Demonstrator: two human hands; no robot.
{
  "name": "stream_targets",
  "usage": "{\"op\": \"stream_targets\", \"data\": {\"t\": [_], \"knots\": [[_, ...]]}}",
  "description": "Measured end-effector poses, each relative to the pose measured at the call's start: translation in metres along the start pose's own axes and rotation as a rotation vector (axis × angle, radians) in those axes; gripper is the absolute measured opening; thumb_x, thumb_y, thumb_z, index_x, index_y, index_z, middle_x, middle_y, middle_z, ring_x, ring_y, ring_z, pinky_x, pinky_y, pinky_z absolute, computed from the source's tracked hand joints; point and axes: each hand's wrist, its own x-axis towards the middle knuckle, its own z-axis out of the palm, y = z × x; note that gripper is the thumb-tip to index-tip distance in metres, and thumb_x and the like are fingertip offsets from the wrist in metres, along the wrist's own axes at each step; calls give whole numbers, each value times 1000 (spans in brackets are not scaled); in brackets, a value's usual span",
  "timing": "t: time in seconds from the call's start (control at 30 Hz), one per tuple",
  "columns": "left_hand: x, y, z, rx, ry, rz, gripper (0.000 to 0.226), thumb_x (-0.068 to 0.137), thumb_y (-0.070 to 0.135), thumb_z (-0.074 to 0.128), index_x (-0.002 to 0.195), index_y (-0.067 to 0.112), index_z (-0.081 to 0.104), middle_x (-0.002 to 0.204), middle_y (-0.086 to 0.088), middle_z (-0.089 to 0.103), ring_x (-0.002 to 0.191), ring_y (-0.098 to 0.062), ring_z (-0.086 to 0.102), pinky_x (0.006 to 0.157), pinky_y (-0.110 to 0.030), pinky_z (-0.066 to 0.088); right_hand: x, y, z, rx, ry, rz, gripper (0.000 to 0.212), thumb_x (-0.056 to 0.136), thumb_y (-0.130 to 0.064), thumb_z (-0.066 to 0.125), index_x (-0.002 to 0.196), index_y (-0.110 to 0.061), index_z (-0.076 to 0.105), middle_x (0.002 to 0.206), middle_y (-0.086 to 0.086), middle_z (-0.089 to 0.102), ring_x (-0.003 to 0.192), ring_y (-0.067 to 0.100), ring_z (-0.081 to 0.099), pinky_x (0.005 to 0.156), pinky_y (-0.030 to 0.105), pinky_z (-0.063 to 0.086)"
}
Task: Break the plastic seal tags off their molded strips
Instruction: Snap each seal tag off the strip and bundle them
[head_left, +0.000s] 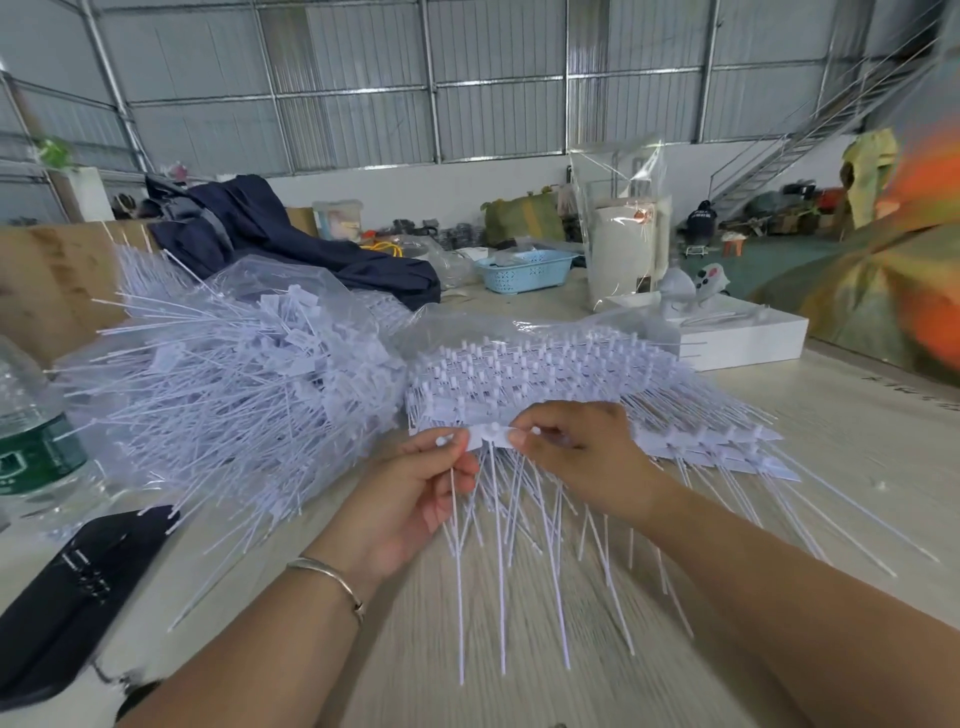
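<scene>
A stack of white molded strips (545, 374) of seal tags lies on the table ahead of me, their long thin tails fanning toward me. My left hand (415, 499) pinches one white seal tag (451, 441) at the left end of the front strip, its tail running down past my palm. My right hand (582, 457) pinches the neighbouring tag on the front strip (491, 435) right beside it. To the left, a big heap of loose separated tags (234, 374) lies on and in clear plastic bags.
A water bottle (31, 436) stands at the left edge, a black pouch (78, 587) below it. Behind the heap lie dark clothes (291, 244), a blue basket (524, 270), a white appliance in plastic (623, 249) and a white box (743, 338).
</scene>
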Motion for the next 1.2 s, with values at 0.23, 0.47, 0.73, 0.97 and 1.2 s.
{"op": "stream_targets", "data": {"t": [0.23,0.47,0.73,0.97,1.2], "knots": [[-4,2,6,-61,-59,-19,14,73,14,68,62,19,73,59,-1,61,44,-8,53,40,-13,39,-3,4,-4,208,-43,-18,20,93,-29,61,79,-15,63,64,15,48,58,8,39,61,23,30],[-3,2,4,-60,-85,-13,10,76,15,69,67,18,72,62,0,59,45,-7,52,41,-14,41,-1,24,-7,64,43,38,49,75,-70,52,54,-27,41,46,-11,37,46,6,37,64,24,27],[3,0,6,-111,-81,-19,4,72,16,70,68,16,68,61,1,58,44,-6,49,38,-14,39,-1,21,0,132,-6,15,56,88,-51,56,69,-1,42,56,-6,29,51,6,28,56,23,24],[0,-1,6,-225,-227,-50,37,48,19,96,64,16,63,53,3,51,40,-6,42,38,-15,34,-4,6,-1,424,-126,56,58,86,-42,64,75,11,45,66,8,31,59,12,31,56,20,26],[-4,-6,10,-156,-345,-145,39,45,26,98,67,15,68,49,4,49,37,-6,43,38,-18,37,-10,3,-3,661,-311,169,48,71,-53,71,77,-6,66,75,11,51,76,18,47,82,34,35]]}}
